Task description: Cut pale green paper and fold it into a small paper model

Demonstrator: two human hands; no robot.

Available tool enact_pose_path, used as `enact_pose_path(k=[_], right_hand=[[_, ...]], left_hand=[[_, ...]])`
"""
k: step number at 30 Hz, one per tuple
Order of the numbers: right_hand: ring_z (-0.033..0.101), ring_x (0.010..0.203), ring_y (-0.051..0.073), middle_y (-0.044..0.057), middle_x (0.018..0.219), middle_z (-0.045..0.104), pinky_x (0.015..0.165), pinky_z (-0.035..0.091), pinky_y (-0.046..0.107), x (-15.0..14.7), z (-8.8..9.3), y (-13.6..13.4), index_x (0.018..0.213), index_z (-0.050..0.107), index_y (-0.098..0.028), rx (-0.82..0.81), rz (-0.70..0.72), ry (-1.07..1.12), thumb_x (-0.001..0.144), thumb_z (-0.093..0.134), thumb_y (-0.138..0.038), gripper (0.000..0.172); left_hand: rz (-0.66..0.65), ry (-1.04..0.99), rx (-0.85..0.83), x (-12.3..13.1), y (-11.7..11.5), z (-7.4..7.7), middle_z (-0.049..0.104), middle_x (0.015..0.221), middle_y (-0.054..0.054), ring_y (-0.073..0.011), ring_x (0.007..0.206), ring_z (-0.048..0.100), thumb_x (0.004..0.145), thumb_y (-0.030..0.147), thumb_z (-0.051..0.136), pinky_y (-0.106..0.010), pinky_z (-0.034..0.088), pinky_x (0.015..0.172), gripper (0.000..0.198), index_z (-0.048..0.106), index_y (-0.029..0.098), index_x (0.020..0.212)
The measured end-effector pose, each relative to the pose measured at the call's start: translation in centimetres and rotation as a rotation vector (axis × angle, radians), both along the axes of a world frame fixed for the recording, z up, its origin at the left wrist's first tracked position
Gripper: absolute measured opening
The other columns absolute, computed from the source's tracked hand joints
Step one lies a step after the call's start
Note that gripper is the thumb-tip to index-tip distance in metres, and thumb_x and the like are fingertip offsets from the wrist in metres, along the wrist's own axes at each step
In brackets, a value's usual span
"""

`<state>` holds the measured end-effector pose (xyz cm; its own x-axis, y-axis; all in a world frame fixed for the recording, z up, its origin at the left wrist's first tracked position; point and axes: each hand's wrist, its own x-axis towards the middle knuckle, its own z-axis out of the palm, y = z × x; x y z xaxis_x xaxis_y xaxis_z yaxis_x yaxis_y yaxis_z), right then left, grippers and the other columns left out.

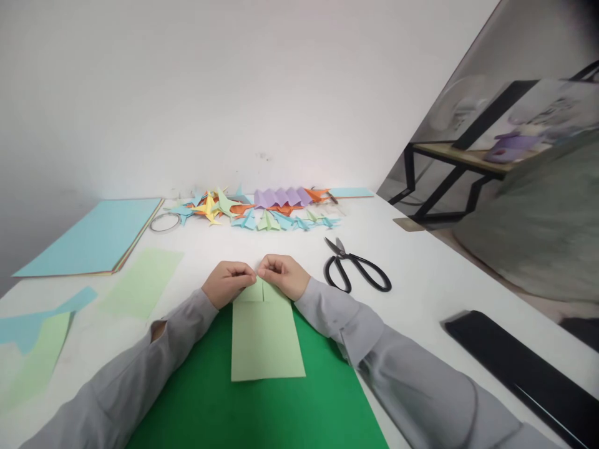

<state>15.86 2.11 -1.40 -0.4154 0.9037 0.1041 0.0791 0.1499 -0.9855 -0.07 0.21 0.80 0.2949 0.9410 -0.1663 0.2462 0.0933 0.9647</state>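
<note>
A pale green sheet of paper (266, 343) lies on a green mat (318, 411), its far end folded so that two flaps meet at a middle slit. My left hand (229, 282) pinches the far edge of this paper near its middle. Close beside it, my right hand (284, 275) is closed in a pinch on the same far edge, just right of the slit. The fingertips of both hands almost touch, and they hide the paper's far corners.
Black-handled scissors (350, 265) lie right of my hands. Folded paper shapes (276, 209) line the wall. A stack of blue sheets (98, 234), loose green paper (143, 280) and blue scraps (28, 330) are at left. A long black object (519, 374) lies at right.
</note>
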Motion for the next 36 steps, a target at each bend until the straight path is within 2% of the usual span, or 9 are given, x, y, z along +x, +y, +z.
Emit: enact_pose_path(k=[4,9,13,17,20,24,28,32,36], right_hand=[[0.035,0.044,0.007,-0.007,0.046,0.042,0.044,0.024,0.021,0.5,-0.1,0.4,0.060,0.050,-0.017,-0.098,-0.077,0.070,0.057,0.067,-0.046,0.033],[0.040,0.041,0.007,-0.006,0.044,0.049,0.043,0.028,0.022,1.5,0.1,1.1,0.056,0.051,-0.017,-0.250,-0.162,0.271,0.048,0.074,-0.040,0.033],[0.045,0.042,0.009,-0.004,0.045,0.054,0.046,0.033,0.024,2.1,0.1,1.5,0.054,0.051,-0.017,-0.341,-0.214,0.420,0.045,0.075,-0.037,0.033],[0.042,0.042,0.008,-0.004,0.046,0.052,0.045,0.030,0.023,1.6,0.1,0.8,0.057,0.052,-0.016,-0.260,-0.135,0.252,0.048,0.075,-0.041,0.034],[0.036,0.043,0.006,-0.006,0.046,0.046,0.044,0.026,0.021,0.6,0.1,0.0,0.059,0.052,-0.016,-0.140,-0.070,0.100,0.056,0.070,-0.046,0.034],[0.036,0.048,0.007,-0.005,0.050,0.046,0.046,0.027,0.022,-0.2,0.2,-0.7,0.061,0.053,-0.016,-0.060,-0.026,0.048,0.061,0.065,-0.049,0.034],[0.030,0.043,0.006,-0.008,0.043,0.039,0.043,0.022,0.021,-0.1,0.4,-0.9,0.057,0.051,-0.017,-0.083,-0.015,0.067,0.057,0.070,-0.045,0.034],[0.023,0.033,0.005,-0.011,0.033,0.031,0.037,0.014,0.021,-0.1,0.3,-0.9,0.052,0.046,-0.019,-0.243,-0.026,0.138,0.055,0.071,-0.043,0.034],[0.037,0.039,0.007,-0.005,0.042,0.046,0.041,0.026,0.023,0.1,0.0,-0.5,0.051,0.053,-0.017,-0.215,-0.037,0.201,0.065,0.061,-0.049,0.037]], left_hand=[[0.022,-0.042,-0.046,-0.4,-0.1,0.0,0.037,0.036,0.008,-0.0053,0.035,0.030,0.059,0.028,0.061,-0.020,0.020,0.038,0.014,0.057,0.015,0.055],[-0.084,-0.116,0.031,-2.2,0.7,-0.3,0.054,0.052,0.000,-0.0106,0.052,0.046,0.061,0.026,0.063,-0.024,0.036,0.053,0.014,0.060,0.014,0.054],[-0.099,-0.190,0.056,-3.0,1.1,-0.6,0.057,0.055,-0.002,-0.0124,0.055,0.050,0.061,0.022,0.061,-0.026,0.038,0.057,0.012,0.060,0.014,0.052],[0.008,-0.172,0.081,-1.9,0.7,-0.4,0.054,0.053,0.000,-0.0095,0.051,0.045,0.066,0.031,0.058,-0.024,0.035,0.053,0.022,0.058,0.014,0.053],[-0.036,-0.016,0.103,-0.8,0.1,-0.2,0.043,0.047,0.004,-0.0070,0.045,0.035,0.067,0.040,0.060,-0.022,0.026,0.045,0.027,0.059,0.014,0.062],[-0.127,0.077,0.136,-0.2,-0.3,-0.3,0.033,0.046,0.006,-0.0058,0.046,0.026,0.064,0.045,0.062,-0.022,0.019,0.045,0.035,0.052,0.013,0.054],[-0.146,0.053,0.126,-0.3,-0.2,-0.4,0.032,0.048,0.005,-0.0068,0.049,0.026,0.065,0.043,0.062,-0.023,0.020,0.047,0.034,0.051,0.014,0.053],[-0.138,0.016,0.089,-0.2,-0.2,-0.1,0.036,0.049,0.004,-0.0076,0.051,0.030,0.062,0.038,0.064,-0.024,0.023,0.048,0.029,0.052,0.014,0.051],[-0.117,-0.004,-0.021,-0.2,-0.4,0.0,0.043,0.049,0.003,-0.0086,0.049,0.037,0.061,0.040,0.065,-0.023,0.028,0.047,0.029,0.056,0.014,0.055]])
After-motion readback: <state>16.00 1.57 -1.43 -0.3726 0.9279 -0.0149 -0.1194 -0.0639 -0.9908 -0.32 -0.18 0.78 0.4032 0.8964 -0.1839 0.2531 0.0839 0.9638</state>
